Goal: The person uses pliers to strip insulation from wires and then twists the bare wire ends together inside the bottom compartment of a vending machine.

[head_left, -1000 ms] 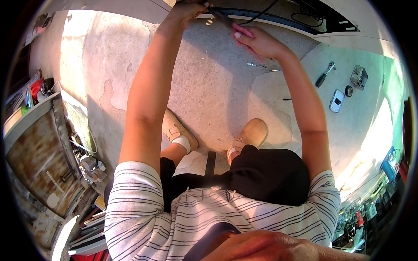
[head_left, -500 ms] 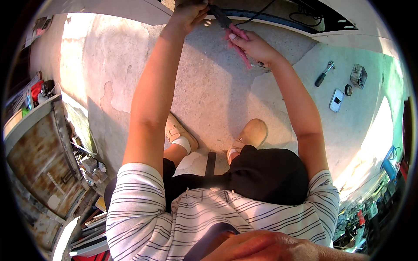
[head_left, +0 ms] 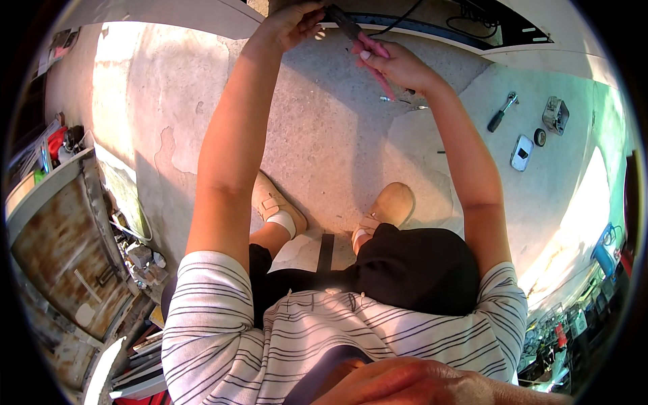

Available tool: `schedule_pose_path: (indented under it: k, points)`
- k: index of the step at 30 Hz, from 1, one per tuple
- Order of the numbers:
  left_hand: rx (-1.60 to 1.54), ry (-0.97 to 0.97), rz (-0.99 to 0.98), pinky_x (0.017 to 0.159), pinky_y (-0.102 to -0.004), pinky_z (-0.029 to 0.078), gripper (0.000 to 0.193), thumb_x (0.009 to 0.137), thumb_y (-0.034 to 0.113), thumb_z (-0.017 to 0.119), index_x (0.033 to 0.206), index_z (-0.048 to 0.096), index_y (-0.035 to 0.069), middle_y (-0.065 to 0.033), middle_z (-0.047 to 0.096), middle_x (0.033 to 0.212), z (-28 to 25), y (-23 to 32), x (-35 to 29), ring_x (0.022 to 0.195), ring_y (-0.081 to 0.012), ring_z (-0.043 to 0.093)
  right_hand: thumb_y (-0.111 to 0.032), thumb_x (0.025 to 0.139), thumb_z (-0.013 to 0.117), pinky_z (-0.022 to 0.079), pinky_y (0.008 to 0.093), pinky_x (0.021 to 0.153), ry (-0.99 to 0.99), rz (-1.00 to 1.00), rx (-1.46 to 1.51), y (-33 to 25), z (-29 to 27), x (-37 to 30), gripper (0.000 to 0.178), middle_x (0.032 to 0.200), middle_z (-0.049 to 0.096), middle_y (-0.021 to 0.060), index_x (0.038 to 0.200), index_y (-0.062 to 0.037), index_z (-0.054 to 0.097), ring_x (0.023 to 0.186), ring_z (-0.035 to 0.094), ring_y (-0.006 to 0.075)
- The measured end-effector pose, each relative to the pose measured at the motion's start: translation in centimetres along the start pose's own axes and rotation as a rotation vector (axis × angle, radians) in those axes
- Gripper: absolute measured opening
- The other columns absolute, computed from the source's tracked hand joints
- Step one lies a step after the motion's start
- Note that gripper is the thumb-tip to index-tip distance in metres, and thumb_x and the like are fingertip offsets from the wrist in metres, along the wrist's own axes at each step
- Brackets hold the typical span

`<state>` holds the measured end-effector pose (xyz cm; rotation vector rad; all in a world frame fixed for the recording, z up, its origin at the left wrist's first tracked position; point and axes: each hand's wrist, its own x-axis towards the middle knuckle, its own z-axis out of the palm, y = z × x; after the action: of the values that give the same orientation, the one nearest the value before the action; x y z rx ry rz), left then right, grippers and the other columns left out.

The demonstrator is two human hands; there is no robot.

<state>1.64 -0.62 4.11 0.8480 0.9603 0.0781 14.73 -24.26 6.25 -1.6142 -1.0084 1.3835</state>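
Observation:
My right hand (head_left: 398, 67) is closed around pliers (head_left: 345, 25) with dark jaws and pinkish-red handles. Their jaws point up and left toward the opening in a white panel, and one handle end sticks out below my fist. Just left of the jaws is my left hand (head_left: 287, 28), fingers bent, the thumb and forefinger reaching to the pliers' tip. Anything small pinched there is too hard to make out at the picture's upper edge. A thin black cable (head_left: 403, 18) runs through the opening behind the pliers.
On the concrete floor at right lie a ratchet wrench (head_left: 503, 113), a white phone-like device (head_left: 522, 153), a black round piece (head_left: 540, 138) and a small metal box (head_left: 556, 117). Small metal tools (head_left: 395, 100) lie below my right hand. A rusty panel (head_left: 67, 250) stands at left.
My left hand has shifted slightly left and down, its fingers looser. The pliers have moved a little up and left, showing small metal tools on the floor beneath.

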Motion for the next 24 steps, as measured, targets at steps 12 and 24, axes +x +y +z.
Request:
schedule_pose_path:
  k: [12, 24]
  points:
    - [-0.013, -0.078, -0.024, 0.063, -0.026, 0.056, 0.01, 0.096, 0.022, 0.065, 0.097, 0.07, 0.013, 0.0023, 0.066, 0.078, -0.5, 1.0, -1.1, 0.071, -0.0095, 0.064, -0.032, 0.102, 0.054, 0.049, 0.0259, 0.073, 0.051, -0.039, -0.278, -0.6, -0.9, 0.4, 0.049, 0.102, 0.068, 0.0063, 0.141, -0.0033, 0.05, 0.076, 0.057, 0.008]
    - [-0.037, -0.079, -0.003, 0.066, -0.0265, 0.057, 0.009, 0.097, 0.017, 0.062, 0.101, 0.069, 0.012, 0.0014, 0.067, 0.082, -1.9, 0.6, -0.7, 0.074, -0.0095, 0.063, -0.03, 0.103, 0.052, 0.045, 0.0309, 0.095, -0.096, 0.01, -0.12, -1.6, -0.9, 0.6, 0.04, 0.098, 0.065, 0.0064, 0.132, -0.003, 0.055, 0.11, 0.06, 0.015]
